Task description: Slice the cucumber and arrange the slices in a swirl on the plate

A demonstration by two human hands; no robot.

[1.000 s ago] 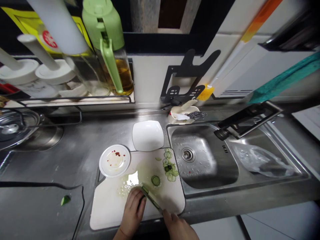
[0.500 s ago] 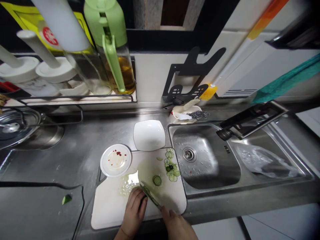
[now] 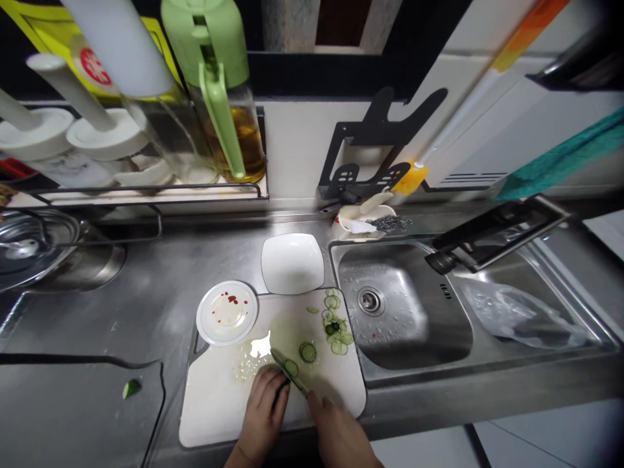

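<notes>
My right hand (image 3: 341, 432) is closed around the handle of a knife (image 3: 297, 384), its blade angled up and to the left over a white cutting board (image 3: 209, 403). Left of the blade, the curled fingers of my left hand (image 3: 263, 403) press down on a dark green piece of cucumber, mostly hidden beneath them. One cucumber slice (image 3: 291, 367) lies against the blade's right side. A small stack of slices (image 3: 307, 352) rests farther right on the wet board. More thin slices (image 3: 338, 344) are heaped along the board's right edge.
A round plate (image 3: 205, 315) with red bits overlaps the board's upper left corner. Behind the board stands a white square dish (image 3: 292, 260). To the right is a steel sink (image 3: 414, 325); a cucumber end (image 3: 131, 389) lies on the counter at left.
The knife blade has shifted slightly left and up, and a round slice now shows at its right side. My left hand stays on the cucumber. The view has shifted a little.
</notes>
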